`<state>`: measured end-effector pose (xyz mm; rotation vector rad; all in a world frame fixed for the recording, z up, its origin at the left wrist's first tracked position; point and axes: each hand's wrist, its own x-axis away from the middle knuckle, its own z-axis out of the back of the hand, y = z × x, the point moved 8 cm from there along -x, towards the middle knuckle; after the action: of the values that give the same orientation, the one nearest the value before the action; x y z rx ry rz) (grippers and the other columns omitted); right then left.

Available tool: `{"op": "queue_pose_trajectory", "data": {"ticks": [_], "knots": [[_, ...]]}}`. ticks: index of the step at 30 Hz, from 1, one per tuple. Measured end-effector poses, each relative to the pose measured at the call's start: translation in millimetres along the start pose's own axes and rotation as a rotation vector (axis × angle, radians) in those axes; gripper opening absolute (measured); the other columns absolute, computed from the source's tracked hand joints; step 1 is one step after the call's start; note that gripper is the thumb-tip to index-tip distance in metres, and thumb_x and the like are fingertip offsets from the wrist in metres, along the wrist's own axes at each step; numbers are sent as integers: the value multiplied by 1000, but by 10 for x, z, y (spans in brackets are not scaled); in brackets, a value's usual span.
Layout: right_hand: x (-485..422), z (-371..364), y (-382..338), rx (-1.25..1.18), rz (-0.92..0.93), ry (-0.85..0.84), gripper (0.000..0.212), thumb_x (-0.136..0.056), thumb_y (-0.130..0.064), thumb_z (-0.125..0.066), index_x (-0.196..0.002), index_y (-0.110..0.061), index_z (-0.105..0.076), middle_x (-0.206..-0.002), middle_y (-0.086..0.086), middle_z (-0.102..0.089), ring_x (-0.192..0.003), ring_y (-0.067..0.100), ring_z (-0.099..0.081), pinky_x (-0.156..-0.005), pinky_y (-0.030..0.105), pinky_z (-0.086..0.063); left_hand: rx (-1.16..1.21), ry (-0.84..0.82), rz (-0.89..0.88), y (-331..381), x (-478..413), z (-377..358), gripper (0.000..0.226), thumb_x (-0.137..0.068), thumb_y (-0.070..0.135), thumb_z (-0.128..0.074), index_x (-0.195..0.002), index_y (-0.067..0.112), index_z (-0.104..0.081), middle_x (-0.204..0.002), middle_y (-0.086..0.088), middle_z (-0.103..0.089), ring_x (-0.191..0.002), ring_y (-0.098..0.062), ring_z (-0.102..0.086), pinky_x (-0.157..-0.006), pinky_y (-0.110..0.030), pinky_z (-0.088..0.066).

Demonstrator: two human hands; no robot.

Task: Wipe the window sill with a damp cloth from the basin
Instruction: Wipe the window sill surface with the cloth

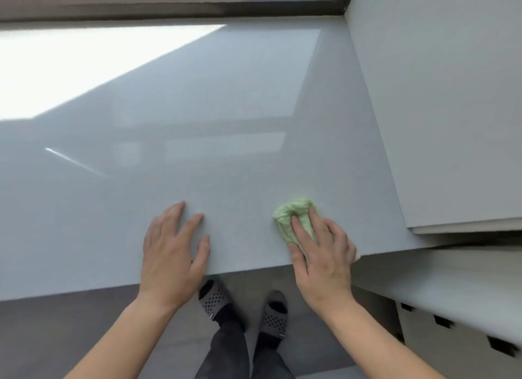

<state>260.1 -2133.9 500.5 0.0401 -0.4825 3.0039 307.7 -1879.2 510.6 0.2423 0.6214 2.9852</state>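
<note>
The window sill (197, 124) is a wide, glossy pale-grey slab that fills most of the head view. A crumpled light-green cloth (292, 213) lies on it near the front edge, right of centre. My right hand (322, 254) presses down on the cloth, fingers spread over it and hiding its near half. My left hand (172, 251) rests flat on the bare sill to the left of the cloth, fingers apart, holding nothing. No basin is in view.
A dark window frame (169, 7) runs along the far edge. A white wall panel (437, 110) bounds the sill on the right. Below right stands a white shelf unit (452, 336). My feet in slippers (243, 308) stand on the grey floor.
</note>
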Motion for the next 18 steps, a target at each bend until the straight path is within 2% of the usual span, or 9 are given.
{"op": "queue_pose_trajectory", "data": {"ticks": [5,8,10,12,15,18], "knots": [[91,-185,-803,-49,312,10,38,-89,-39,-60,-126,-32,-63,-139,0,-55,-112,26,-44,-84,42,-40,85,33,81,-197,245,154,44,-94,39,-44,-123,14,-64,-137,-8,-54,-129,-26,-45,-107,-43,-35],[58,-231,-1081,-96,404,-35,41,-82,-30,-74,-122,-27,-66,-130,5,-60,-101,30,-51,-74,44,-48,138,18,131,-334,368,277,38,-98,37,-45,-122,15,-64,-129,-2,-59,-123,-21,-49,-104,-40,-39],[10,-218,-1194,-162,398,-101,38,-84,-27,-74,-121,-25,-68,-126,9,-62,-97,33,-54,-77,46,-51,195,2,189,-483,483,388,34,-99,36,-46,-122,17,-63,-127,1,-60,-121,-18,-52,-104,-40,-41],[-47,-170,-1264,-239,339,-173,35,-88,-24,-71,-123,-24,-68,-125,10,-61,-100,33,-54,-87,44,-50,276,3,282,-650,623,523,34,-99,38,-45,-123,20,-62,-125,6,-60,-113,-12,-56,-101,-42,-45],[-137,-121,-1341,-375,175,-294,34,-94,-27,-64,-128,-25,-65,-125,1,-60,-113,23,-53,-100,27,-38,380,19,395,-854,824,718,34,-99,43,-44,-123,26,-61,-122,11,-60,-95,7,-57,-97,-42,-48],[-190,42,-1551,-507,96,-326,31,-94,-34,-62,-123,-28,-67,-110,-16,-62,-105,-1,-57,-88,5,-35,430,67,466,-979,954,924,36,-98,49,-41,-122,30,-60,-120,16,-59,-94,12,-53,-96,-41,-48]]}}
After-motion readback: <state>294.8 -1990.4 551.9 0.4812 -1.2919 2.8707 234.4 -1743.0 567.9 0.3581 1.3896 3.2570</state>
